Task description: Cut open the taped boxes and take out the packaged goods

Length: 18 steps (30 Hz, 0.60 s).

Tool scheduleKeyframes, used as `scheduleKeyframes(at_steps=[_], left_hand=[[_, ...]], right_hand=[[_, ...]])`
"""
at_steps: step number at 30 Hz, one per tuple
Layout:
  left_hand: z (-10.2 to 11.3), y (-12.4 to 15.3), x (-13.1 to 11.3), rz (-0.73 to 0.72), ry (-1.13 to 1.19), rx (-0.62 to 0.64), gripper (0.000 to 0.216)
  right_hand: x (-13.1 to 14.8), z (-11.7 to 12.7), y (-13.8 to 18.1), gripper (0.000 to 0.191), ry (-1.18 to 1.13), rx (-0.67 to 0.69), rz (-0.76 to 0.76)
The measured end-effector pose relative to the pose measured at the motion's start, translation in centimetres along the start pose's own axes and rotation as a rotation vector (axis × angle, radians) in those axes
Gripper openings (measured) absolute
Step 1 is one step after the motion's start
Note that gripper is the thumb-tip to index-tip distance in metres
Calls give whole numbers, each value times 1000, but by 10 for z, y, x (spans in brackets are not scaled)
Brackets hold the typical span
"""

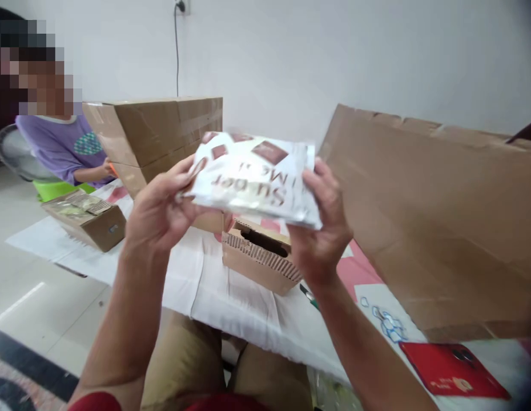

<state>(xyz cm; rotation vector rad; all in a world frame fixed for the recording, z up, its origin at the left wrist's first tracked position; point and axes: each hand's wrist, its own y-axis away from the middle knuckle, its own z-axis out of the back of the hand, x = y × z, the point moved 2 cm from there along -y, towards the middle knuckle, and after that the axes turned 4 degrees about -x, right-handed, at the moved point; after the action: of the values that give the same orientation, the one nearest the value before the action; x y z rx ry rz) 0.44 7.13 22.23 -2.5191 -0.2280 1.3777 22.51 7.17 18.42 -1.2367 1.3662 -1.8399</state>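
Note:
Between both hands a white foil packet (252, 174) with brown pictures and upside-down print is held up over the table. My left hand (165, 205) grips its left end, with the thumb along the side. At the other end my right hand (323, 222) is closed on the packet, fingers behind and over its edge. Below the packet stands a small cardboard box (257, 262) with a torn corrugated edge and a dark opening in its top. The packet and right hand cover part of that box.
A large cardboard box (158, 131) stands behind, left; a big cardboard piece (437, 228) rises at the right. A red phone (454, 371), a cutter (308, 295) and blue-edged bits (389, 325) lie on the table's right. At left are an open small box (89, 222) and a person (64, 142).

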Motion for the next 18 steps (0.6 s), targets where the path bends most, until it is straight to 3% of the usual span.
scheduleKeyframes(at_steps=[2,4,7,9,13,18], left_hand=[[34,41,-4,-50,-17,-156,44],[73,76,3,38,-54,-371,47],[125,111,24,178,-39,-635,53],[151,120,37,244,-36,-757,50],[184,103,58,322,-43,-848,30],[204,39,83,502,-70,-767,21]], right_hand=[[30,-14,33,53,-59,69,41],[47,-34,72,61,-141,123,26],[48,-72,134,62,-216,191,-38],[37,-98,169,55,-220,224,-126],[2,-145,215,34,-214,290,-396],[-53,-191,226,31,-216,195,-688]])
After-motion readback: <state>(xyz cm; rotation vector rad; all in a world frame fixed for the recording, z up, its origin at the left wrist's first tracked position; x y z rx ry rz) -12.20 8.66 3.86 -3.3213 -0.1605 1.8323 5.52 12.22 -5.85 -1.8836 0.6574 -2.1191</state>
